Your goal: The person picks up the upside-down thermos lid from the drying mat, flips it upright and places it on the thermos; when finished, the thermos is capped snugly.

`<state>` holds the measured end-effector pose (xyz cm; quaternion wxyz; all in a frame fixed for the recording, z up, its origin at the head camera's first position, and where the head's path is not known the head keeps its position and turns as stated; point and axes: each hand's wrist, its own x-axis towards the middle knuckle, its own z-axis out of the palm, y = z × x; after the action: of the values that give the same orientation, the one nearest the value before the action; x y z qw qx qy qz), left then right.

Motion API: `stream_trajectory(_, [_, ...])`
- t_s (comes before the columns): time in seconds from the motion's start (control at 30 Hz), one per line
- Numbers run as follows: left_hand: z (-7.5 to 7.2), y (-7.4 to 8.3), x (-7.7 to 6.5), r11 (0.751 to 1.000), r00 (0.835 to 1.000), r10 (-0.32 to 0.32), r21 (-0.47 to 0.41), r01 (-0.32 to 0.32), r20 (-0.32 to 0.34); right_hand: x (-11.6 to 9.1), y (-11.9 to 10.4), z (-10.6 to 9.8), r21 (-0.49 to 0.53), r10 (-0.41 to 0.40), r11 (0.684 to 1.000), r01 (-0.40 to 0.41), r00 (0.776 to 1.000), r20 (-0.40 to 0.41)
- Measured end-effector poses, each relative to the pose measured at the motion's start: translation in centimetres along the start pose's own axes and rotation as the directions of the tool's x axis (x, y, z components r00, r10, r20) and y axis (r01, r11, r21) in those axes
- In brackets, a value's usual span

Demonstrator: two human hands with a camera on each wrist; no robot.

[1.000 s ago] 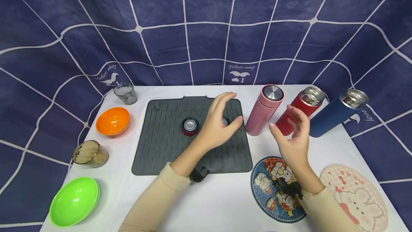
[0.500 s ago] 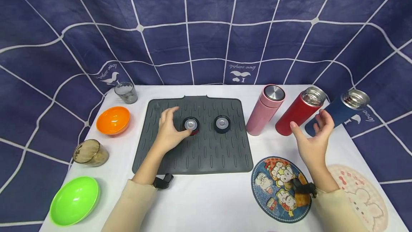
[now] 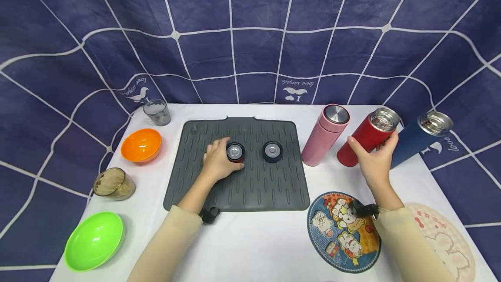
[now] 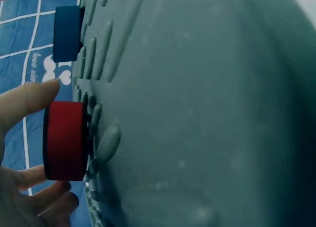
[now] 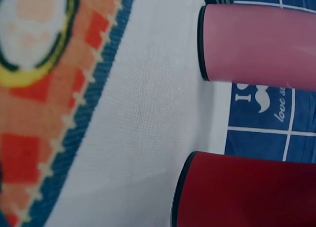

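Observation:
On the dark grey ridged mat (image 3: pixel 250 195), my left hand (image 3: pixel 217 163) pinches the red bottle lid (image 4: pixel 66 140) from its sides, thumb on one side and fingers on the other. A dark blue lid (image 3: pixel 272 152) lies on the mat to its right. My right hand (image 3: pixel 376 163) grips the red thermos bottle (image 3: pixel 365 136), with the thumb on its near left side and the fingers partly hidden behind it. This bottle is upright and its steel mouth is uncovered. Left of it stands a pink thermos (image 3: pixel 322 138) with its lid on; right of it, an uncovered blue thermos (image 3: pixel 415 140).
Two round cartoon mats, one blue-rimmed (image 3: pixel 325 247) and one pale pink (image 3: pixel 442 238), lie at the front right. Along the left side are a grey glass (image 3: pixel 159 114), an orange bowl (image 3: pixel 141 145), an amber glass (image 3: pixel 117 185) and a green bowl (image 3: pixel 94 240). A blue checked cloth (image 3: pixel 258 51) hangs behind.
My left hand has moved left from the blue lid and closed on the red lid. After drifting right, my right hand has come up to the red thermos and taken hold of it.

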<state>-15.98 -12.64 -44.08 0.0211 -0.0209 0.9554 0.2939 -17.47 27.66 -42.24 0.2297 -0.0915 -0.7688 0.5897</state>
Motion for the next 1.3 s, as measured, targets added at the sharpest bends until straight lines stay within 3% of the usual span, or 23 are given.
stream_trajectory(0.27, [0.5, -0.1, 0.5, 1.0, 0.999, -0.022, 0.016, 0.023, -0.028, 0.6, 0.3, 0.4, -0.062, 0.079, 0.995, -0.08, 0.997, -0.01])
stream_trajectory(0.5, [0.4, 0.1, 0.2, 0.999, 0.998, -0.031, -0.034, 0.03, -0.05, 0.8, 0.2, 0.2, -0.107, 0.062, 0.993, -0.059, 0.998, 0.022])
stream_trajectory(0.67, [-0.9, 1.0, -0.6, 0.99, 0.99, 0.026, -0.131, -0.044, -0.14, 0.9, 0.4, -0.2, -0.127, 0.038, 0.992, -0.029, 0.996, 0.076])
stream_trajectory(0.8, [-2.5, 2.1, -1.5, 0.95, 0.978, 0.076, -0.284, -0.13, -0.192, 0.8, 0.5, -0.6, -0.13, 0.025, 0.991, -0.01, 0.993, 0.114])
stream_trajectory(0.9, [-3.7, 3.1, -2.2, 0.876, 0.975, 0.102, -0.446, -0.181, -0.197, 0.7, 0.5, -0.8, -0.129, 0.025, 0.992, -0.008, 0.991, 0.131])
stream_trajectory(1.1, [-5.4, 5.6, -3.3, 0.657, 0.959, 0.199, -0.698, -0.285, -0.203, 0.7, 0.4, -0.9, -0.118, 0.018, 0.993, -0.001, 0.989, 0.146])
stream_trajectory(1.3, [-5.8, 7.5, -3.8, 0.357, 0.917, 0.337, -0.872, -0.335, -0.214, 0.6, 0.6, -0.9, -0.114, 0.003, 0.993, 0.015, 0.989, 0.15])
